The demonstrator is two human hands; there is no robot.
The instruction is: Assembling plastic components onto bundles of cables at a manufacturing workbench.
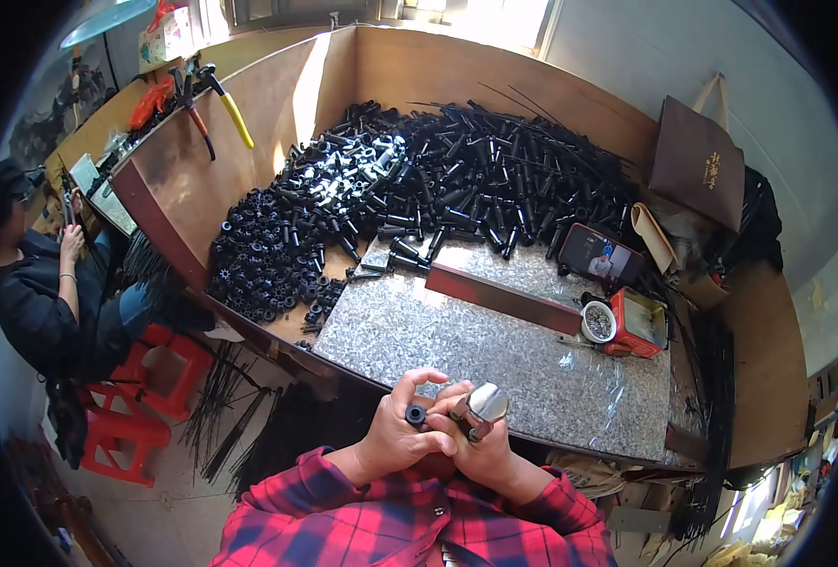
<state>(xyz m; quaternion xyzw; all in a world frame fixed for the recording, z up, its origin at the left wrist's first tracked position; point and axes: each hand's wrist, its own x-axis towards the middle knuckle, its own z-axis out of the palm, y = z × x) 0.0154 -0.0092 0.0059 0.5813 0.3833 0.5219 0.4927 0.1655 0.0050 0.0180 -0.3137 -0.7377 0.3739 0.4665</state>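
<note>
My left hand (pixel 390 433) is closed around a small black tubular part (pixel 416 414), its round end with a hole facing up. Close beside it, my right hand (pixel 487 457) grips a metal hand tool (pixel 488 403) with a shiny silver, rounded head; fingers cover the rest, so its exact kind does not show. The fingertips of both hands meet in front of my chest, at the near edge of a speckled stone slab (pixel 400 326). Beyond the slab lies a large heap of black bolt-like parts (pixel 475 180), with short black ring-shaped pieces (pixel 263 250) at its left.
A reddish-brown bar (pixel 504 300) crosses the slab. Right of it are a white cup of small bits (pixel 598 322), a red box (pixel 638 323) and a propped phone (pixel 600 255). Pliers (pixel 225 104) hang on the wooden partition (pixel 192 189). A person (pixel 50 274) works at left near red stools (pixel 126 439).
</note>
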